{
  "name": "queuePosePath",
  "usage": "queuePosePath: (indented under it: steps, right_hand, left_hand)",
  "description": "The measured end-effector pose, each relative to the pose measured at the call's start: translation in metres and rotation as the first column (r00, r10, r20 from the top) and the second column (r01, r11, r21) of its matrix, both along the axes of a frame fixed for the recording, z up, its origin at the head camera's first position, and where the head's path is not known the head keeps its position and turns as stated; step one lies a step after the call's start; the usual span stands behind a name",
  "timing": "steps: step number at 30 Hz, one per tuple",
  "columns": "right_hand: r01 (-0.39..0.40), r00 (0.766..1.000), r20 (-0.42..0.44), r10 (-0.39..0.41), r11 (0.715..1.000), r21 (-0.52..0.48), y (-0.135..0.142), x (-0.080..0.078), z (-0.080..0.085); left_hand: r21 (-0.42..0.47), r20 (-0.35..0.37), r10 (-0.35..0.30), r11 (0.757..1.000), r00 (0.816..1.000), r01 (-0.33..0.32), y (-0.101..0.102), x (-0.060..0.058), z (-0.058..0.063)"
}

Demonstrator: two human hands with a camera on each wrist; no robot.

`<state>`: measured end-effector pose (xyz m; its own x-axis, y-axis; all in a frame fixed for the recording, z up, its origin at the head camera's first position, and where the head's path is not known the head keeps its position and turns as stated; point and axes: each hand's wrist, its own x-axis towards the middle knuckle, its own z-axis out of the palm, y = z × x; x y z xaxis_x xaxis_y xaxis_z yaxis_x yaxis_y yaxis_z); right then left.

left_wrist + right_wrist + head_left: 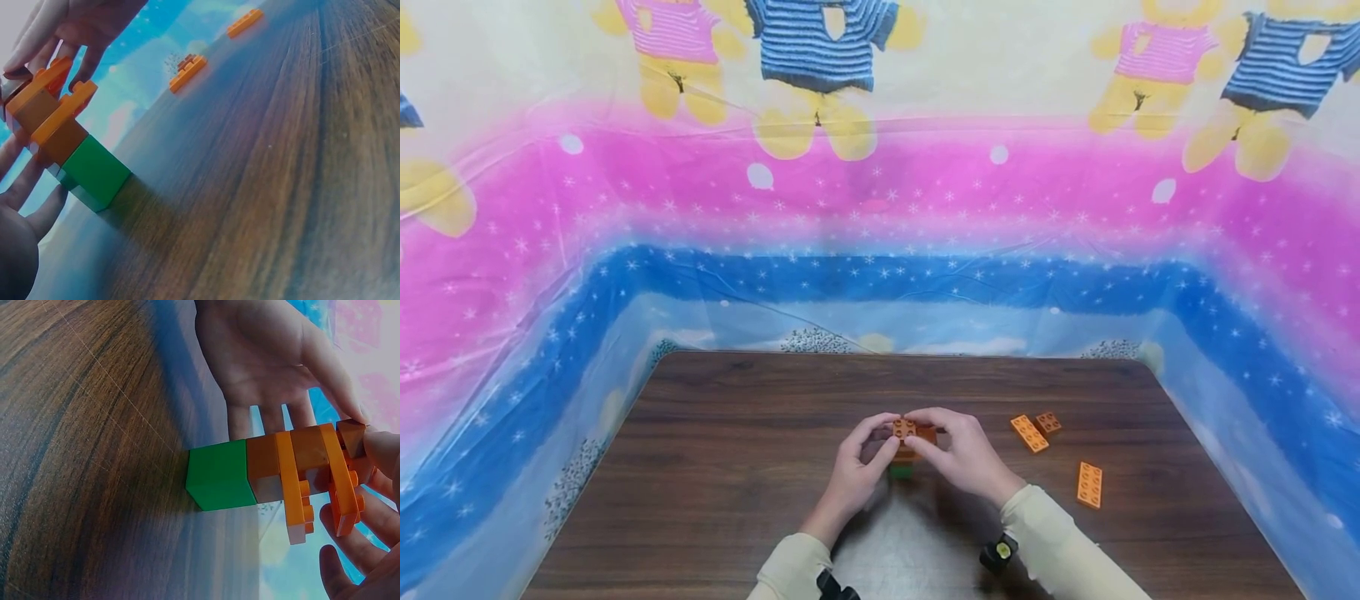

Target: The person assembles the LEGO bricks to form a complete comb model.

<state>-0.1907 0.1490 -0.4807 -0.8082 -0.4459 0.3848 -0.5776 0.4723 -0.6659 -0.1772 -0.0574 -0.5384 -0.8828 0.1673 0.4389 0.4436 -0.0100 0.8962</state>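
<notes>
A stack of toy bricks stands upright on the table between both hands. At its base is a green brick; above it brown bricks alternate with orange plates that jut out to the right. A small brown brick tops the stack. My left hand holds the stack's left side, thumb and index finger at the top brick, other fingers lower down. From the right, my right hand pinches the top brown brick between thumb and fingers. Whether that brick is pressed fully down I cannot tell.
To the right on the wooden table lie an orange plate with a small brown brick touching it, and a second orange plate nearer me. A printed cloth hangs around the table's back and sides.
</notes>
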Motion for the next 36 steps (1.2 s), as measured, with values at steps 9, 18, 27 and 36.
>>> queuePosePath:
  steps: [9,18,27,36]
  right_hand:
    - [0.007,1.0,0.015,-0.007,1.0,-0.005,-0.0007,0.0009,0.0003]
    - [0.019,0.999,0.027,-0.019,1.0,-0.006,-0.0007,-0.0005,-0.0015]
    - [0.017,1.0,0.025,-0.017,1.0,-0.005,-0.0001,-0.001,-0.0018]
    - [0.016,0.999,0.044,-0.015,1.0,-0.007,0.0005,-0.0011,-0.0038]
  left_hand:
    - [0.004,-0.008,0.001,1.0,1.0,-0.001,0.0001,-0.0009,-0.0014]
    - [-0.004,0.006,0.008,1.0,1.0,-0.008,-0.0004,-0.001,-0.0029]
    - [0.001,-0.008,0.002,1.0,1.0,-0.002,0.0006,-0.0026,-0.0039]
    - [0.007,-0.02,0.004,1.0,1.0,-0.003,0.0007,-0.0044,-0.0074]
